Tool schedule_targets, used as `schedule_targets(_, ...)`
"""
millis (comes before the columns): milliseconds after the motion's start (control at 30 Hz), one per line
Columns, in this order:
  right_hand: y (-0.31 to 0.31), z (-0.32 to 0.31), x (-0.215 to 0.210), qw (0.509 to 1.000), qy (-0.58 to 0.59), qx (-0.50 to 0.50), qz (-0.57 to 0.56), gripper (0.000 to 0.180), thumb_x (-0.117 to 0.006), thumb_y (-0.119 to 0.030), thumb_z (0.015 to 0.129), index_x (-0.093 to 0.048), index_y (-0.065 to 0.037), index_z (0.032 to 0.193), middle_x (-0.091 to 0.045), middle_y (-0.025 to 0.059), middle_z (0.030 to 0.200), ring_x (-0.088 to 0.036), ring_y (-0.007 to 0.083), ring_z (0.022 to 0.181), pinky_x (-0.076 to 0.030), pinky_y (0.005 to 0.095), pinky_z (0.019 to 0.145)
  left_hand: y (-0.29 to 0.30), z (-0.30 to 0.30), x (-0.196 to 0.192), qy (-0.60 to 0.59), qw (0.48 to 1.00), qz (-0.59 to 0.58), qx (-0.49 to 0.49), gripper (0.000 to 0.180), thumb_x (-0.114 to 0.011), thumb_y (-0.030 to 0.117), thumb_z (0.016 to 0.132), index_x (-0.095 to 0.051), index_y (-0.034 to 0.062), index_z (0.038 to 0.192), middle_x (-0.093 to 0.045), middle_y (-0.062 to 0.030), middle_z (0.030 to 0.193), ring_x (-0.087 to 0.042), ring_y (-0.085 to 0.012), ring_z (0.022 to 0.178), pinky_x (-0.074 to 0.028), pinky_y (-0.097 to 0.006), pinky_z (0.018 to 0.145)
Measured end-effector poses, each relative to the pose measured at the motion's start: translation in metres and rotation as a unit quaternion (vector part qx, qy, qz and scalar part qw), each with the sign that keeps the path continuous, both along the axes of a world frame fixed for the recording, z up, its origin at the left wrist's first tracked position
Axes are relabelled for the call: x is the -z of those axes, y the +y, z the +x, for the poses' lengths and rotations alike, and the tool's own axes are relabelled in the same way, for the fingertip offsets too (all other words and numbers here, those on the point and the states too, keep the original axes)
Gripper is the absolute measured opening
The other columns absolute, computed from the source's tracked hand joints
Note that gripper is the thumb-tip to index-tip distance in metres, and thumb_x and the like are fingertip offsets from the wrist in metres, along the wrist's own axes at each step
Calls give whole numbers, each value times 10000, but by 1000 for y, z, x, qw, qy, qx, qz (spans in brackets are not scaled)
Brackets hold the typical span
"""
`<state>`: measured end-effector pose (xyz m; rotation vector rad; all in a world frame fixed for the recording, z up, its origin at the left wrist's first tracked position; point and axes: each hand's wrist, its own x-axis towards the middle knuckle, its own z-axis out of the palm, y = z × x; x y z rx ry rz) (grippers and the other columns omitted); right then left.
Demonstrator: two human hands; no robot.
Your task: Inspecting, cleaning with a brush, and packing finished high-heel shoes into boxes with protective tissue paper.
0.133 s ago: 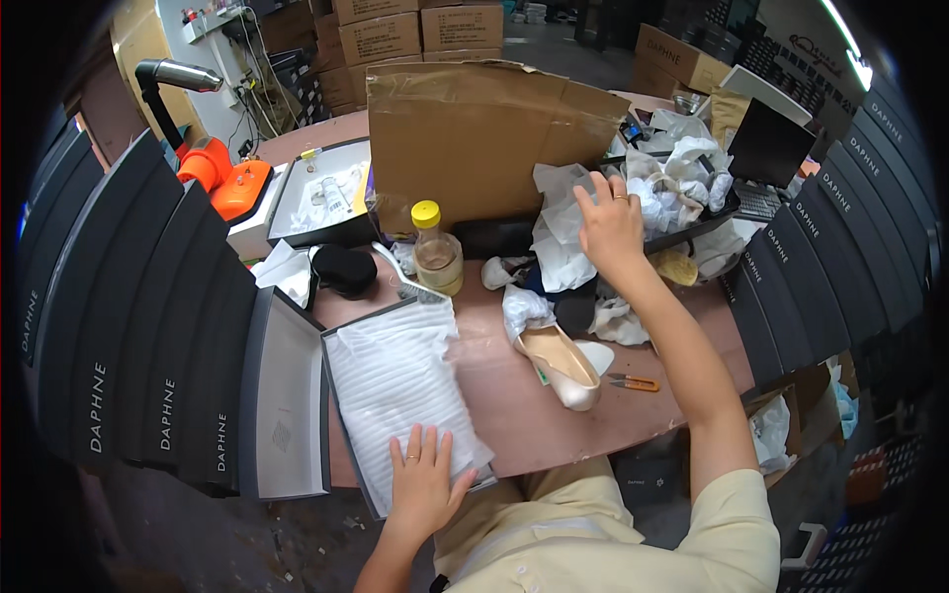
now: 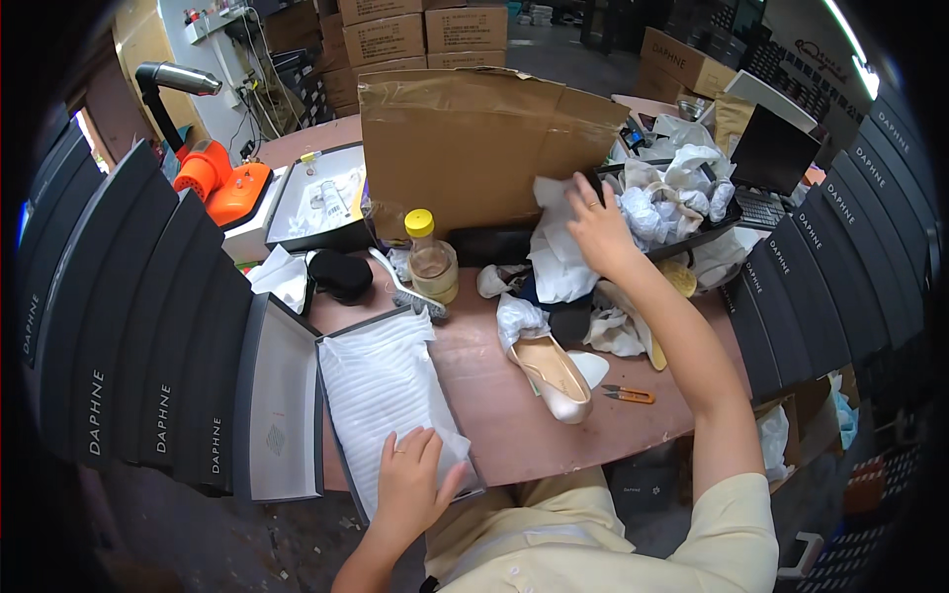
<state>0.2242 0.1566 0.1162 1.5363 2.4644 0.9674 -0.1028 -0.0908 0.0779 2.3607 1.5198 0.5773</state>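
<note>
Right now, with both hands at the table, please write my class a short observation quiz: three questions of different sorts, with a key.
1. Multiple choice: What colour is the cap on the clear bottle?
A) red
B) yellow
C) blue

2. True or false: The left hand is holding the orange-handled snips.

3. Short answer: Which hand is at the thin white tissue paper in front of the upright cardboard?

Key:
1. B.
2. False: the snips lie on the table, apart from both hands; the left hand is at the ribbed white sheet.
3. The right hand.
</note>
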Motion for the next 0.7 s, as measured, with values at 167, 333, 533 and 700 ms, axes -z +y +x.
schedule_targets(167, -20, -26, -38, 965, 128, -195, 121, 130, -561, -118, 735, -611, -73, 846, -574, 80, 980, -454, 259, 1161, -332, 455, 985, 13, 8, -47, -335, 937, -59, 78, 468, -635, 230, 808, -511, -22, 1183, -595, -196, 1028, -637, -278, 798, -508, -366, 739)
schedule_targets(333, -106, -67, -63, 885, 193, -404, 129, 66, -567, -173, 761, -554, -108, 765, -526, 16, 725, -568, 190, 887, -377, 420, 962, 92, 72, -83, -641, 671, -370, 45, 543, -442, 294, 916, -317, 2, 1356, -621, -161, 961, -654, -176, 766, -536, -275, 624)
schedule_targets(533, -181, -60, -39, 872, 239, -386, 180, 228, -644, -181, 738, -558, -123, 940, -551, 12, 864, -523, 183, 819, -399, 347, 824, 109, 68, -104, -434, 886, -162, -6, 173, -488, -16, 845, -605, -49, 968, -600, -39, 678, -550, -64, 501, -428, -202, 400)
schedule_targets(700, -221, -57, -6, 885, 464, -40, -7, 644, -757, -352, 674, -473, -117, 1201, -433, 123, 1303, -418, 395, 1167, -366, 473, 948, 89, 20, -128, -385, 874, 245, -168, 308, -426, -76, 845, -622, -5, 1072, -608, -54, 779, -523, -38, 572, -421, -192, 469)
